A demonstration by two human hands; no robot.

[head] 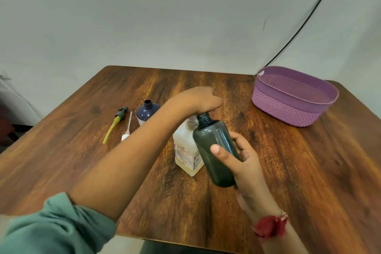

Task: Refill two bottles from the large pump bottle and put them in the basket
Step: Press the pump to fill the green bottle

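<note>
Basically, right hand gripped grey bottle, mouth just under left hand atop large pump bottle (left's grip hidden).

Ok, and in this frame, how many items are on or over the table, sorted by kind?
Bottles: 3 (smoky grey bottle, navy bottle, large pump bottle)
Detached pump heads: 2 (grey pump head with a yellow tube, white pump head)
Baskets: 1 (purple basket)
Total: 6
</note>
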